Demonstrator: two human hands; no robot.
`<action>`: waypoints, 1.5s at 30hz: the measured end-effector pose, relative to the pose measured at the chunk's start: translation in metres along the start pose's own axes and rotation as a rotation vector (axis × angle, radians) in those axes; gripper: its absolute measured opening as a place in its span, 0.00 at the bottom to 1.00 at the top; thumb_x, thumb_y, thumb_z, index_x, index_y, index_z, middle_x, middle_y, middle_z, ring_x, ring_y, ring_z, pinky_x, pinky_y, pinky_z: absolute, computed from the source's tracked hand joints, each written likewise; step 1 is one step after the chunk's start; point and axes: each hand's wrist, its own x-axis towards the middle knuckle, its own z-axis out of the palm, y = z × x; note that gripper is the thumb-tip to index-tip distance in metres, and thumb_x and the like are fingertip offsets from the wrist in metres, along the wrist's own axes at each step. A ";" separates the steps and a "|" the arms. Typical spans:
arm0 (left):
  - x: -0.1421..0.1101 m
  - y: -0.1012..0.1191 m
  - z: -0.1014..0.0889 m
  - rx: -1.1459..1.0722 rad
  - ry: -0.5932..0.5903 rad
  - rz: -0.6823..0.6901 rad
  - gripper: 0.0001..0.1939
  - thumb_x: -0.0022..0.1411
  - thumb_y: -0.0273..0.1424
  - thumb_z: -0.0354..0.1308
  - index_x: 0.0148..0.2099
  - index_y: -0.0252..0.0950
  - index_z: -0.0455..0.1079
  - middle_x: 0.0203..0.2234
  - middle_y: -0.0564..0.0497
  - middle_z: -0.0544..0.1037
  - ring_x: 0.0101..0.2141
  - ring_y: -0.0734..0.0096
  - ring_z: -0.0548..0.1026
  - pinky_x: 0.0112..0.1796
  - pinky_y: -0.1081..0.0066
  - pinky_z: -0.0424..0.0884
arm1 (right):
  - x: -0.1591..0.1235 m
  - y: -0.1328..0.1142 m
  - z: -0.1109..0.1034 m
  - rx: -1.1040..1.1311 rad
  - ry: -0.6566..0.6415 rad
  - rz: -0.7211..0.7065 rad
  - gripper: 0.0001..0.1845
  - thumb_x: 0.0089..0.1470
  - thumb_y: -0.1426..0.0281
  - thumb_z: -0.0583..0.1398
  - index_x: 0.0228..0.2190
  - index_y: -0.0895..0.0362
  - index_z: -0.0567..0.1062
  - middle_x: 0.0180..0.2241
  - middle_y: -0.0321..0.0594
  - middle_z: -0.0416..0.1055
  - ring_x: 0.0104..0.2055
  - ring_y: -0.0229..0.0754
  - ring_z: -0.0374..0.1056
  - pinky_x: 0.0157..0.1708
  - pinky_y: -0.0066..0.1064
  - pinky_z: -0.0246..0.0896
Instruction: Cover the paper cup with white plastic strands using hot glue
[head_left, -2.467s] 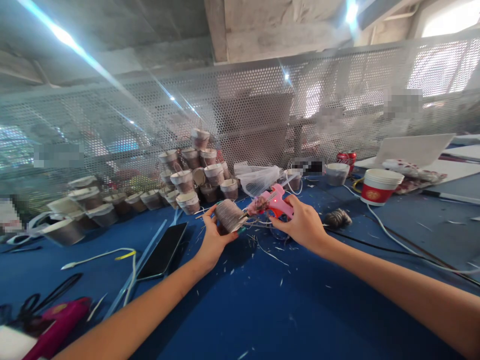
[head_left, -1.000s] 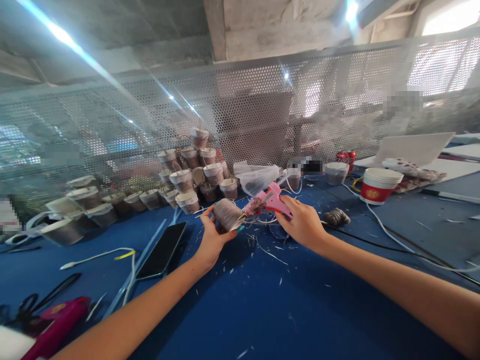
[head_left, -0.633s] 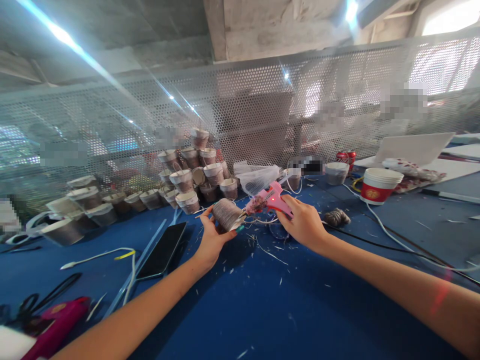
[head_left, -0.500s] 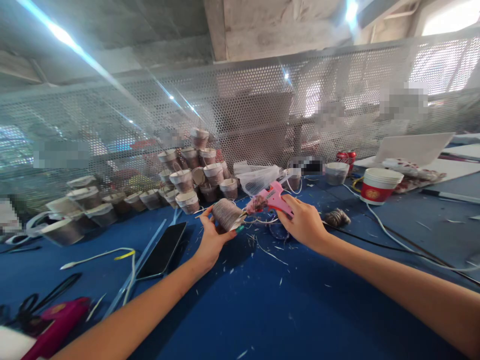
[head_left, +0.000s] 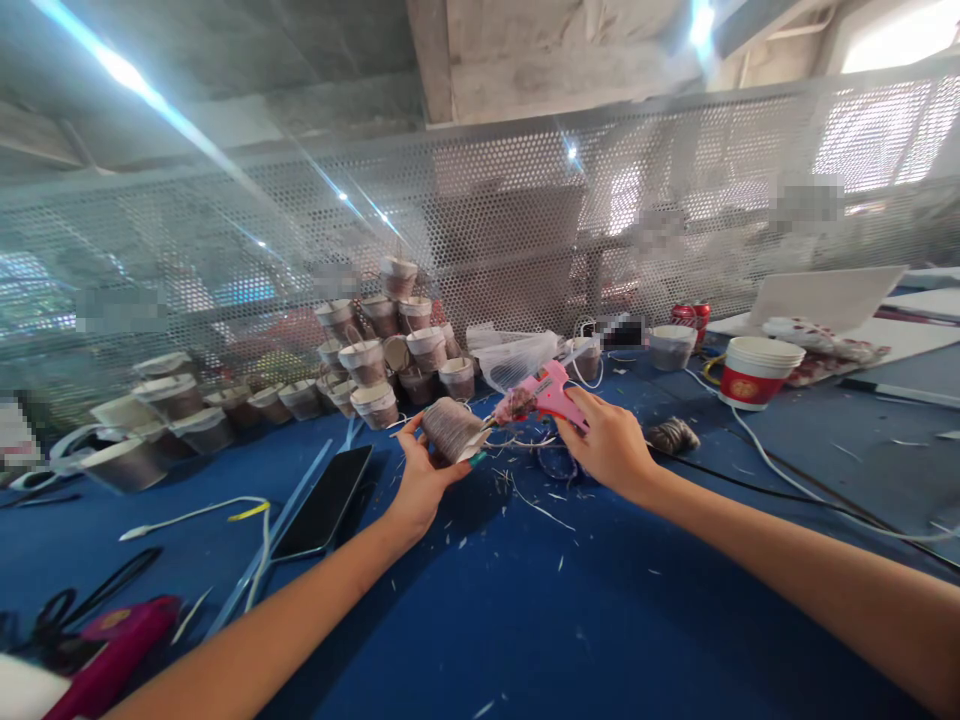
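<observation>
My left hand is closed around a small paper cup wrapped in grey-brown yarn, which lies tilted on its side with its white rim toward the right. In my right hand is a pink glue gun, gripped by its handle. The gun's nozzle points left and meets the cup's rim area; whether it touches cannot be made out. A clear plastic bag with glue sticks lies just behind the gun. A ball of grey yarn sits right of my right hand.
Yarn-wrapped cups stand stacked at the back. A phone and a white cable lie left, beside a magenta tool. White paper cups and red cans stand right. Scraps litter the blue table.
Almost nothing differs. The glue gun has shifted very slightly, while both hands keep their hold and the cup stays nearly in place.
</observation>
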 end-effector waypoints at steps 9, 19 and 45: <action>0.000 -0.001 0.000 -0.006 0.003 0.002 0.47 0.32 0.20 0.69 0.52 0.46 0.49 0.49 0.49 0.65 0.42 0.66 0.71 0.41 0.67 0.71 | 0.001 -0.001 -0.002 -0.043 -0.031 0.055 0.16 0.54 0.66 0.53 0.42 0.57 0.72 0.34 0.45 0.77 0.27 0.45 0.71 0.26 0.31 0.55; 0.002 -0.002 -0.002 0.004 0.004 0.015 0.47 0.32 0.21 0.69 0.52 0.45 0.49 0.47 0.50 0.66 0.43 0.64 0.72 0.46 0.62 0.70 | 0.002 0.002 -0.001 -0.069 -0.006 0.033 0.16 0.54 0.67 0.54 0.43 0.57 0.73 0.32 0.43 0.77 0.28 0.44 0.71 0.25 0.30 0.54; 0.000 -0.001 0.000 0.017 -0.004 0.013 0.46 0.32 0.22 0.70 0.51 0.46 0.48 0.48 0.51 0.64 0.45 0.65 0.70 0.47 0.62 0.69 | 0.000 -0.004 -0.005 -0.003 -0.005 0.017 0.16 0.54 0.67 0.53 0.43 0.58 0.73 0.40 0.46 0.77 0.33 0.46 0.73 0.28 0.32 0.59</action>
